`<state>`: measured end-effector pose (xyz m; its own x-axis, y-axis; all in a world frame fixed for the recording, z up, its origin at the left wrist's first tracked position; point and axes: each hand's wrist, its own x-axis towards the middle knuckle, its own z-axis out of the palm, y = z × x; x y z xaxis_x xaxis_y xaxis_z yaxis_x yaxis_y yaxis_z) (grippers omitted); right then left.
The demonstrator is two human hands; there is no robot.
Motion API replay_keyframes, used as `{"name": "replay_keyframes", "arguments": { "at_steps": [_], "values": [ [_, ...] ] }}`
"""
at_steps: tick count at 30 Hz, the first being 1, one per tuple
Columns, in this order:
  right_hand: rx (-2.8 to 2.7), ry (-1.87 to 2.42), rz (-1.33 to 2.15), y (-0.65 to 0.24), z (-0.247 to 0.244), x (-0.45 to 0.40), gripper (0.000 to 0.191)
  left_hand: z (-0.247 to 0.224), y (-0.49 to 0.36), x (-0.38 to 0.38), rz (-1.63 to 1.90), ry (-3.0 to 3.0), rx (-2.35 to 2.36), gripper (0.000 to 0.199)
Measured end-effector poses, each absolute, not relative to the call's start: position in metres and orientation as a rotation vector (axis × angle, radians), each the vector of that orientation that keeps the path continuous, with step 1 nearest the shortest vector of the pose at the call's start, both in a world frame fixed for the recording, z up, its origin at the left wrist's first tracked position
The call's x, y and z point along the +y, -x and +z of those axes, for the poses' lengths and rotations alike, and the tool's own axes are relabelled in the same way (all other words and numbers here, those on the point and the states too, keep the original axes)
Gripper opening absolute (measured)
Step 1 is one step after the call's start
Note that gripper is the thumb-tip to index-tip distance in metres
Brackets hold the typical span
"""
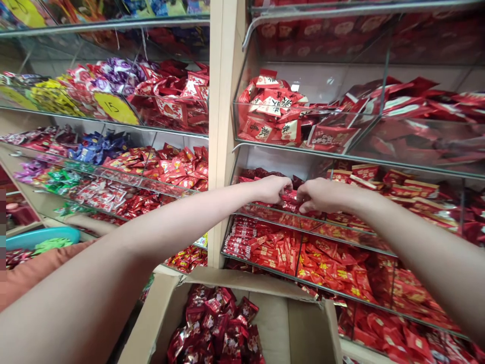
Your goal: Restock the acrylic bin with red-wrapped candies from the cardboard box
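Both my arms reach forward to a shelf bin of dark red wrapped candies (257,173). My left hand (273,190) is closed over the bin, its fingers curled down; what they hold, if anything, is hidden. Facing it from the right, my right hand (322,195) is bent, with thumb and fingers apart. A shiny red wrapped candy (291,198) shows between the two hands, close to the fingertips. Below me stands an open cardboard box (271,321) with a heap of dark red wrapped candies (217,328) on its left side.
Clear-fronted shelves (364,157) of red candies rise ahead and right. A wooden post (220,126) divides them from mixed candy bins (121,76) at left, with a yellow price tag (116,108). Another person's orange sleeve (45,263) and a blue basin (56,235) are at lower left.
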<state>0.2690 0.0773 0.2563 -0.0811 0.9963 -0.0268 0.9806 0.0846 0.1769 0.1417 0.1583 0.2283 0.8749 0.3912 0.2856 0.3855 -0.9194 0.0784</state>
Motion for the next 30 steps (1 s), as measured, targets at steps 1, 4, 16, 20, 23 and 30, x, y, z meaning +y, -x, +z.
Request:
{"name": "replay_keyframes", "arguments": {
  "at_steps": [1, 4, 16, 20, 23, 30],
  "values": [
    [2.184, -2.021, 0.123, -0.268, 0.255, 0.075, 0.010, 0.228, -0.141, 0.159, 0.470, -3.038, 0.612, 0.038],
    [2.176, -1.983, 0.186, -0.267, 0.250, 0.073, 0.012, 0.227, -0.141, 0.161, 0.497, -3.075, 0.568, 0.037],
    [2.584, -1.588, -0.014, -0.255, 0.236, 0.103, 0.024, 0.230, -0.142, 0.170, 0.448, -3.082, 0.453, 0.028],
    [2.605, -1.571, -0.061, -0.258, 0.231, 0.108, 0.028, 0.232, -0.141, 0.169, 0.431, -3.094, 0.464, 0.031],
    [2.641, -1.586, -0.037, -0.257, 0.232, 0.104, 0.028, 0.231, -0.139, 0.171, 0.431, -3.075, 0.431, 0.030],
    [2.698, -1.883, -0.227, -0.258, 0.253, 0.090, 0.024, 0.234, -0.136, 0.175, 0.310, -3.000, 0.568, 0.024]
  ]
}}
